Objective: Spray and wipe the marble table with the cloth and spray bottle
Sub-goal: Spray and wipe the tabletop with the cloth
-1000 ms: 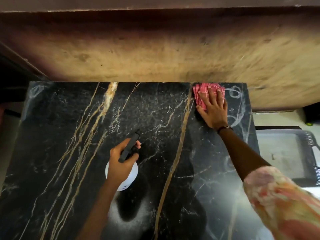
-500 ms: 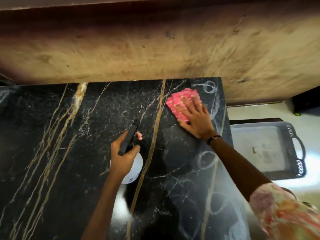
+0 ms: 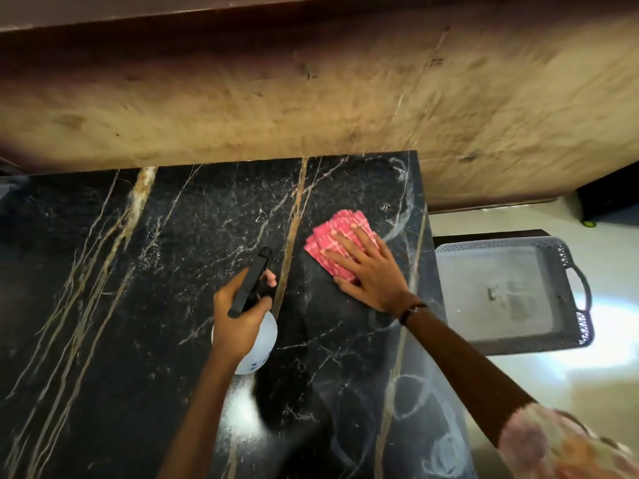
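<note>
The black marble table [image 3: 138, 305] with gold and white veins fills the lower left. My right hand [image 3: 370, 274] lies flat, fingers spread, pressing a folded pink checked cloth [image 3: 335, 236] onto the marble near the far right corner. My left hand [image 3: 238, 316] is closed around a spray bottle [image 3: 257, 344] with a white round body and a black trigger head, held just above the middle of the table, its nozzle pointing away from me. Wet curved smears show along the table's right side.
A grey plastic tray [image 3: 567, 340] with handles sits low on the floor just right of the table. A rough brown wall [image 3: 311, 98] rises directly behind the table's far edge. A dark object [image 3: 608, 202] stands at the far right.
My right hand has dragged the cloth from the far right corner toward me and leftward. The left hand still holds the spray bottle in much the same place. My view has shifted.
</note>
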`<act>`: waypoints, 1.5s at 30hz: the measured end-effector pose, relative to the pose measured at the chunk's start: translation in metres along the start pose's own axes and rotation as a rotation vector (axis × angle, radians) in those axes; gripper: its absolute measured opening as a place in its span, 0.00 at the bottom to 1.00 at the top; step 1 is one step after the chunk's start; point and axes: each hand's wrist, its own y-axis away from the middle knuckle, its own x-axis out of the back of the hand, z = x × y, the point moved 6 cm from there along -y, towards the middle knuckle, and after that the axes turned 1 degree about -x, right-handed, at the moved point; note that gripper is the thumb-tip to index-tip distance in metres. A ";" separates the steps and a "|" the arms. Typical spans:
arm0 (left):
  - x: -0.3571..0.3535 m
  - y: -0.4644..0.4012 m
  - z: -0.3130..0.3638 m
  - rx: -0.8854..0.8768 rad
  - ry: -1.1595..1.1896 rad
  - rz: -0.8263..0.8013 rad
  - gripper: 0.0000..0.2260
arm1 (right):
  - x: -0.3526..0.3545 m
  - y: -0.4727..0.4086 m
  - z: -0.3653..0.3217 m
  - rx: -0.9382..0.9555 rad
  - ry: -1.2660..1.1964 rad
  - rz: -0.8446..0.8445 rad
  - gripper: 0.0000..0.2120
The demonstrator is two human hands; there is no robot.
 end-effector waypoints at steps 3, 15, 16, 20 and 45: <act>-0.004 0.008 -0.001 0.003 0.002 -0.014 0.11 | 0.007 0.044 0.061 -0.202 -0.065 0.033 0.29; -0.031 0.049 -0.009 0.015 -0.021 -0.034 0.11 | -0.004 0.042 -0.019 -0.088 -0.059 -0.014 0.28; -0.033 0.053 -0.010 0.020 -0.019 -0.033 0.11 | -0.006 0.064 -0.022 -0.031 -0.045 -0.018 0.28; -0.037 0.067 -0.010 0.017 -0.006 -0.037 0.12 | -0.005 0.148 0.025 -0.140 -0.046 -0.012 0.29; 0.011 0.136 -0.033 0.028 0.071 0.140 0.16 | 0.010 0.038 -0.002 -0.125 -0.054 -0.105 0.30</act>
